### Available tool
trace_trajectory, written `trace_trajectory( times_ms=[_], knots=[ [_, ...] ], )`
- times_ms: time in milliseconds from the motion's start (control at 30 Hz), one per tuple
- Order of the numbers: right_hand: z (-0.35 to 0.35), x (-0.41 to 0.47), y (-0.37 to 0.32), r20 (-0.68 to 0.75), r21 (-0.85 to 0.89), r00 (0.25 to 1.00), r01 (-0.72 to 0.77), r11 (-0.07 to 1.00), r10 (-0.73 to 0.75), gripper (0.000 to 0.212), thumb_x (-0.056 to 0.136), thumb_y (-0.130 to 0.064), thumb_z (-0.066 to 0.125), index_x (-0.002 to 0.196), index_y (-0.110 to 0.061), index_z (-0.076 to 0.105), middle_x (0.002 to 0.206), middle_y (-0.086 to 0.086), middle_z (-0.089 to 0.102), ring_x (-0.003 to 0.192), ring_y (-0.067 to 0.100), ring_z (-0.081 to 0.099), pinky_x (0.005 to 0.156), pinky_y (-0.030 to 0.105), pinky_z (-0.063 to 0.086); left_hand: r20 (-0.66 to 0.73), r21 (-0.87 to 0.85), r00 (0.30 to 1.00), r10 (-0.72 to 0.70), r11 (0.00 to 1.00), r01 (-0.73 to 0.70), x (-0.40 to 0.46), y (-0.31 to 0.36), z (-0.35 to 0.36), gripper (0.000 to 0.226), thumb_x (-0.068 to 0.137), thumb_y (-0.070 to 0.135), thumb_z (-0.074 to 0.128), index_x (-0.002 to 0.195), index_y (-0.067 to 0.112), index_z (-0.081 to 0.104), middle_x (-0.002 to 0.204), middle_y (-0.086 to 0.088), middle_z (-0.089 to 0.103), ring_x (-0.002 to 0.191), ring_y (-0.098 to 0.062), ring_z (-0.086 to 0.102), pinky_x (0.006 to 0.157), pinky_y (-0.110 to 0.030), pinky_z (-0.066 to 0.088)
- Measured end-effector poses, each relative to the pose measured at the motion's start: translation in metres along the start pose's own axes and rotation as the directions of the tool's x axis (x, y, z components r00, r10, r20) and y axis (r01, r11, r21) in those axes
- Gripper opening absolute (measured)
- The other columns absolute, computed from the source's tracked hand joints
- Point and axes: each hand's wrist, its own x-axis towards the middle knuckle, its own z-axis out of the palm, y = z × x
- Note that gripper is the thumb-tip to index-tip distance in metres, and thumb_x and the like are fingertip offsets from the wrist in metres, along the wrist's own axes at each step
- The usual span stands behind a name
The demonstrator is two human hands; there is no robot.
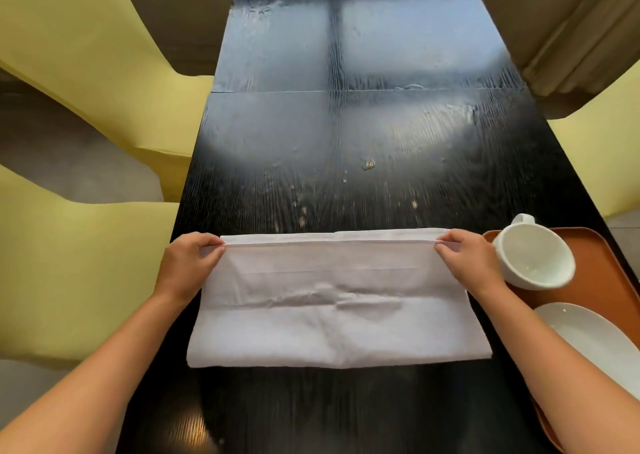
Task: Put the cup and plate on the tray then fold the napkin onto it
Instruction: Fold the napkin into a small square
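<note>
both hands, left hand [189,259] and right hand [468,259], pinch the far corners of the white cloth napkin [337,301] lying on the black wooden table [346,142]; the white ceramic cup [535,258] and white plate [588,343] sit on the orange tray [609,280] at right.

Both hands, left [188,263] and right [469,261], pinch the far corners of the white cloth napkin [337,301] lying doubled on the glossy black wooden tabletop [346,124].

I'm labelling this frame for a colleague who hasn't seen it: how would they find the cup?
Look along the dark table to the orange tray at its right edge. The cup stands at the tray's far end, beyond the flat white plate: deep, white, with a handle.
</note>
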Motion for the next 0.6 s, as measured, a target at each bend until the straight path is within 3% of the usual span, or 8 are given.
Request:
trace_trajectory(
  times_ms=[233, 600],
  knots=[
    [0.019, 0.021, 0.001, -0.071, -0.035, 0.987, -0.144, 0.989, 0.142, 0.011, 0.086, -0.013, 0.058, 0.088, -0.004, 0.063, 0.093, 0.017, 0.068, 0.086, 0.033, 0.058, 0.067, 0.029, 0.035, 0.004, 0.066, 1.0, -0.009, 0.998, 0.008, 0.023, -0.015, 0.021, 0.006, 0.079, 0.004, 0.069, 0.084, 0.005, 0.073, 0.083, -0.013, 0.07, 0.083, -0.027, 0.058, 0.075, -0.033, 0.04],
    [0.029, 0.029, -0.003, -0.137, -0.064, 0.97, -0.209, 0.976, 0.199, 0.01, 0.087, -0.012, 0.054, 0.089, -0.006, 0.061, 0.093, 0.017, 0.066, 0.077, 0.028, 0.049, 0.063, 0.031, 0.034, -0.015, 0.084, 0.999, -0.03, 0.996, 0.031, 0.034, -0.02, 0.034, 0.004, 0.077, 0.003, 0.069, 0.079, 0.005, 0.071, 0.081, -0.014, 0.067, 0.081, -0.03, 0.053, 0.075, -0.036, 0.038]
  ],
)
